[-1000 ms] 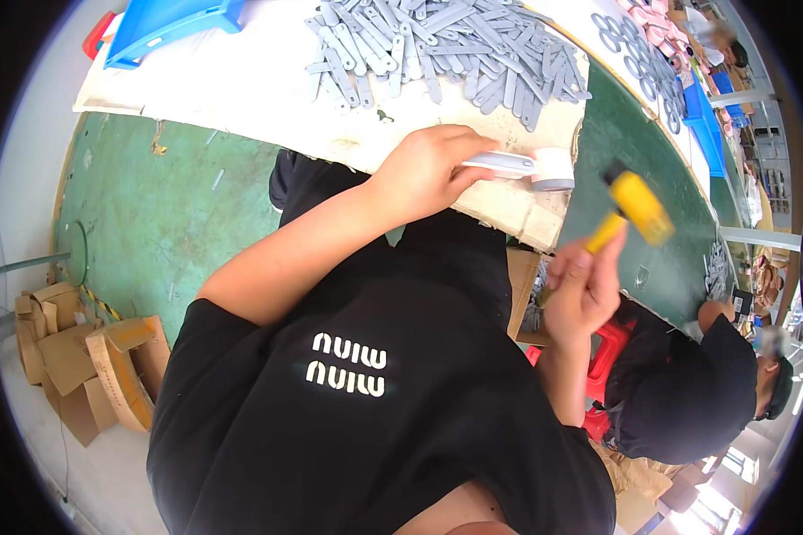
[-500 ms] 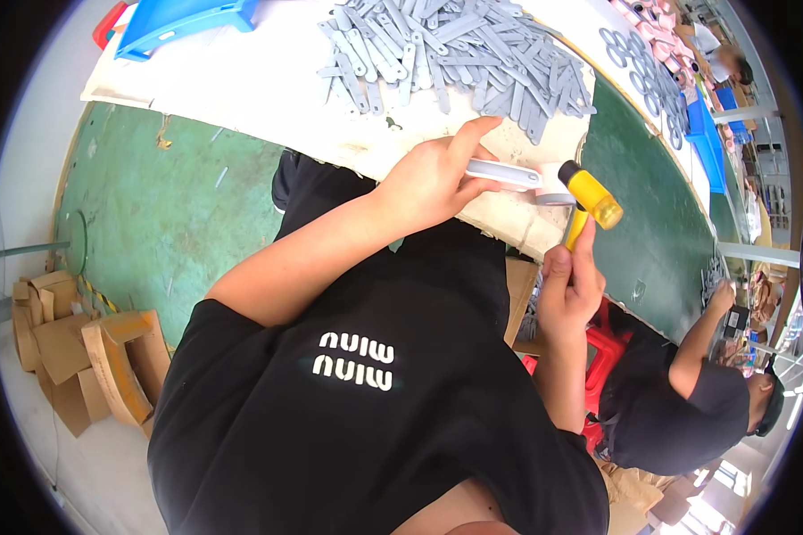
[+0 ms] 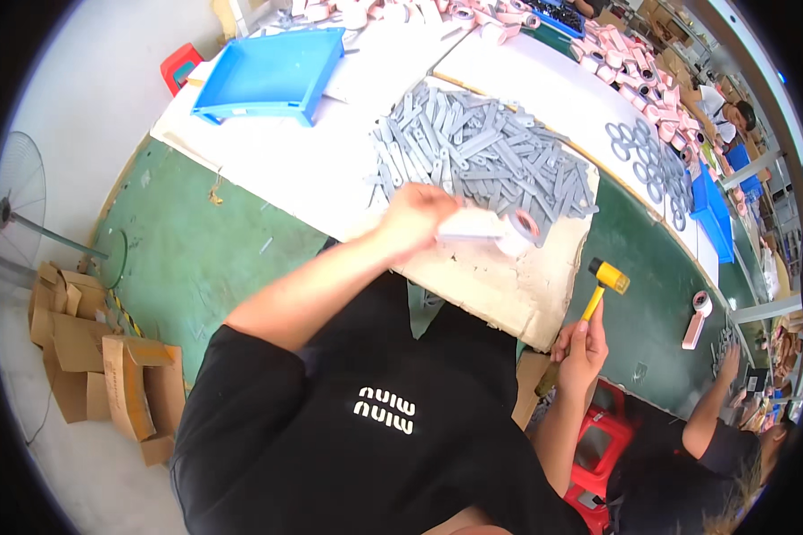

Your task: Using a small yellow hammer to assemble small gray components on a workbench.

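Note:
My right hand [image 3: 583, 349] is closed around the yellow handle of a small hammer [image 3: 609, 277], its black and clear-yellow head upright beyond the table's right edge. My left hand [image 3: 417, 218], blurred by motion, has its fingers closed at the end of a pale pink handled part [image 3: 473, 237]. That part ends in a round ring with a pink inner edge and hovers over, or rests on, the cardboard-covered table edge; the blur hides which. Just beyond the left hand lies a heap of flat grey plastic strips [image 3: 482, 147]. The hammer is apart from the pink part.
A blue tray [image 3: 272, 76] stands at the back left. Grey rings [image 3: 647, 160] and a pile of pink parts [image 3: 625, 67] lie on the far right table. One pink part [image 3: 697, 319] lies on the green surface near a co-worker [image 3: 687, 464]. Red stools [image 3: 602, 441] stand at right.
The hammer has moved away from the pink part's ring, down to the right. My left hand has shifted with the part. A pink part now shows on the green surface. The view has tilted up.

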The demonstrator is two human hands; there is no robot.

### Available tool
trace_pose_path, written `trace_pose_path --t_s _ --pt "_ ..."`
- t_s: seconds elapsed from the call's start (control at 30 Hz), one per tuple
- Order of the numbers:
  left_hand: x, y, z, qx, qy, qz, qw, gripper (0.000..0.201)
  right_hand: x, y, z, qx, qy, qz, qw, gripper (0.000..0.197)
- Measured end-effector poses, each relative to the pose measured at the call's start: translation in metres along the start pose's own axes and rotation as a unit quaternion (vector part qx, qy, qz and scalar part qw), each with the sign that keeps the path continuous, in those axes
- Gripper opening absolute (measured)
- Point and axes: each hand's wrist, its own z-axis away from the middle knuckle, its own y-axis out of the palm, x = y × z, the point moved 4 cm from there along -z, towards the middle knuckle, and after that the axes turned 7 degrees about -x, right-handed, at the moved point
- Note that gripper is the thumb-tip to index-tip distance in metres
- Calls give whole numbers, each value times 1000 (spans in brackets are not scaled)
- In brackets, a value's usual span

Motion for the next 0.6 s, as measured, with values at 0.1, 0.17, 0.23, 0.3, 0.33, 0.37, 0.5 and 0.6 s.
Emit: trace_pose_path --t_s 0.1,0.17,0.23,0.3,0.33,0.37,0.5,0.6 --pt "-45 -16 -49 -8 -90 125 988 23 -8 -4 0 5 -29 -33 999 53" --pt "-81 -32 -112 -20 -38 220 975 27 -7 1 -4 2 -28 -44 999 52" --pt "-126 -48 -183 -100 89 251 959 33 -9 2 -7 20 -28 -41 999 52" --pt "-179 -27 -206 -99 206 263 937 50 -10 -1 -7 16 -25 -40 999 52" --pt "-194 -35 -226 -73 228 169 956 63 -9 2 -9 29 -23 -40 999 52" --pt "-201 -40 -241 -47 245 74 966 78 -8 2 -11 34 -25 -41 998 52" --pt "-195 31 -197 -65 334 -141 930 37 -6 -6 0 32 -18 -55 998 54" --pt "-154 86 -105 141 280 -110 943 29 0 -17 8 8 -11 -58 998 55"
